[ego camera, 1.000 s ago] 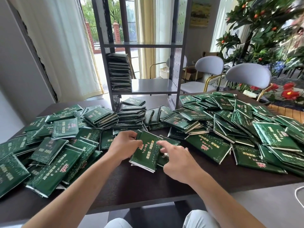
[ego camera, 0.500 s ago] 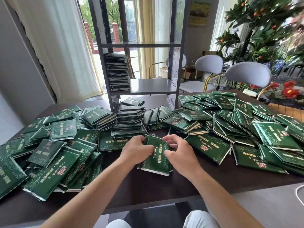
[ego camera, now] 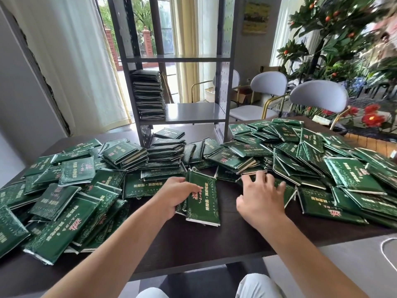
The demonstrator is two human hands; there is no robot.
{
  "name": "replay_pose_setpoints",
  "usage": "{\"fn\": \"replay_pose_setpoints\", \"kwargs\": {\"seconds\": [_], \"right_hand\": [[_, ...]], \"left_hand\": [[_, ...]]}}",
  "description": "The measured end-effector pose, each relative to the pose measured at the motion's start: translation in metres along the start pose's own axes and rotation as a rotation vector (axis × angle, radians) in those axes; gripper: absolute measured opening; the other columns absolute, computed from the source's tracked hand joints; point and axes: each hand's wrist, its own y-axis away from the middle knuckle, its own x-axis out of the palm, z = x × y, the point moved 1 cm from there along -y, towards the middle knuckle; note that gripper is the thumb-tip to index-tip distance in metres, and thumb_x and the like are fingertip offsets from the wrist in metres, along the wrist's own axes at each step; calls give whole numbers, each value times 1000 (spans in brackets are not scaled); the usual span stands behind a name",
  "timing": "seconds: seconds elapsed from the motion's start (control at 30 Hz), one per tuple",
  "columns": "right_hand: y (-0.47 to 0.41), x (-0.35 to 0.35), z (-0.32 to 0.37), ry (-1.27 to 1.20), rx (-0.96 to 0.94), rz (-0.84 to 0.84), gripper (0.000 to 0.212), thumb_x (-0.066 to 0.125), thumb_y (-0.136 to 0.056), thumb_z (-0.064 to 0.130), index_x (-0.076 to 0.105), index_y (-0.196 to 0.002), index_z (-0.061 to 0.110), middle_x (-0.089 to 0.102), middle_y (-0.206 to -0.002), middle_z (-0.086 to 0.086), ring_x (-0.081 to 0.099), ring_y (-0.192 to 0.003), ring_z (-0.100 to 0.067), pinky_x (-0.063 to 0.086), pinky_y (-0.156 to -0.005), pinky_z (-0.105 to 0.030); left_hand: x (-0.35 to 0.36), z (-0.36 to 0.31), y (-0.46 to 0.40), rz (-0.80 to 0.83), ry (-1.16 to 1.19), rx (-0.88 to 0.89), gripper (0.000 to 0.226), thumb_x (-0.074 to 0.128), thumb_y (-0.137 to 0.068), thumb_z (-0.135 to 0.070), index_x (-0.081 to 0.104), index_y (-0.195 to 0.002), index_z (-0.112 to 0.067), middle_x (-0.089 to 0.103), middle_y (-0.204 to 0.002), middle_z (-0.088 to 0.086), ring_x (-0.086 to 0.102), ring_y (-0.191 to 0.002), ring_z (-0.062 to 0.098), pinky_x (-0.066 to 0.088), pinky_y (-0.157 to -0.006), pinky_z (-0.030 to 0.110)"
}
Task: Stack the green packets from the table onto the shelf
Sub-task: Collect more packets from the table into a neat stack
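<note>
**Head view: gathering a handful before the shelf run**

Nearest the person, the left hand [ego camera: 174, 197] is clasping a small bundle of green packets [ego camera: 202, 201] against the dark table [ego camera: 193, 250]. Beside it, the right hand [ego camera: 261, 197] is spreading open-fingered, holding nothing, toward a loose packet [ego camera: 287, 190] in the right-hand heap. This looks like the collecting step; next it probably needs that packet pinched and squared onto the bundle. Farther back, the shelf [ego camera: 193, 112] is carrying one tall stack [ego camera: 148, 93].
</note>
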Motion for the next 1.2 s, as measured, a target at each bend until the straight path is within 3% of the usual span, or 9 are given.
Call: {"fn": "replay_pose_setpoints", "kwargs": {"seconds": [0.13,0.27,0.43,0.63,0.77,0.9,1.0,1.1,1.2], "right_hand": [[6,0,0,52,-40,-4,42,54,-93,19,45,-134,20,48,-131,-10,51,-121,-31,49,-91,-40],[15,-11,11,10,-153,-168,39,55,-94,17,49,-132,23,64,-113,-1,67,-106,-26,39,-69,-30],[19,-19,29,-146,-208,-230,46,50,-94,13,54,-135,33,71,-112,4,68,-103,-27,47,-76,-32],[11,-11,47,-824,-157,-66,24,64,-91,23,73,-109,36,73,-86,15,70,-76,-11,58,-80,-36],[8,-3,40,-615,-115,18,35,62,-92,25,66,-125,37,69,-121,6,64,-107,-19,49,-94,-30],[5,1,36,-737,-147,83,60,69,-92,23,48,-146,36,52,-147,10,49,-133,-14,37,-107,-27],[3,7,38,-886,-156,82,73,70,-91,14,38,-154,32,45,-153,11,42,-141,-12,36,-116,-31],[-2,15,40,-1052,-78,22,74,64,-90,7,36,-153,35,46,-152,6,50,-134,-14,46,-108,-36],[-4,11,45,-1285,-42,78,76,58,-92,0,31,-153,36,48,-146,2,59,-116,-6,52,-80,-15]], "left_hand": [[0,5,0,-24,16,12,16,69,-90,-3,72,-105,-1,75,-105,18,70,-89,26,57,-87,38],[1,6,1,-37,33,47,16,65,-93,-2,69,-108,-4,75,-103,15,70,-85,22,58,-74,32],[1,9,4,-50,67,57,18,65,-93,-2,66,-110,-7,76,-97,12,72,-83,22,59,-73,33],[3,11,10,-67,76,130,18,67,-90,-1,69,-107,-6,76,-96,15,71,-72,17,55,-56,23],[4,11,7,-50,106,109,15,67,-93,-8,70,-107,-6,76,-88,8,71,-69,15,58,-61,25],[5,5,8,22,61,94,45,80,-71,-41,73,-109,-17,78,-98,4,74,-95,22,57,-95,43],[4,5,10,79,36,99,45,86,-71,-20,69,-113,-15,78,-96,6,75,-94,25,58,-92,40],[-2,8,11,68,130,147,39,75,-80,7,67,-113,-12,78,-97,12,76,-92,30,61,-89,46],[-12,6,15,4,161,272,42,73,-82,8,67,-113,-19,78,-100,4,75,-96,25,60,-88,42]]}}
